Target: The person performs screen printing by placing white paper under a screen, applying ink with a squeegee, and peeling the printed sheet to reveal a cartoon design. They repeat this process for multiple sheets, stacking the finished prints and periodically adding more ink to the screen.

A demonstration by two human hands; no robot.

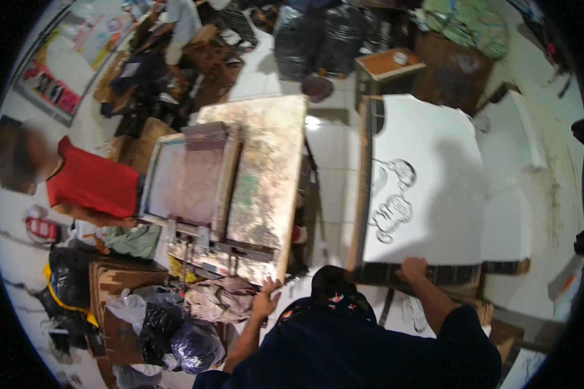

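My left hand (265, 299) rests at the near corner of a paint-stained table (266, 175), its fingers stretched out and apart. A wooden-framed printing screen (198, 178) lies on that table, with metal clamps (204, 235) at its near side. My right hand (413, 269) is closed at the near edge of a white cloth (428, 155), over the dark border of the board (435, 273) beneath it. The cloth lies spread on the board and carries a black line drawing (394, 201) at its left. What the right fingers pinch is small and partly hidden.
A person in a red shirt (94, 178) stands beyond the printing screen; another person (182, 26) is at the far left. Plastic bags (198, 343) and stacked cardboard (110, 279) lie at the near left. Black wrapped bundles (318, 39) and a wooden box (390, 63) stand farther off.
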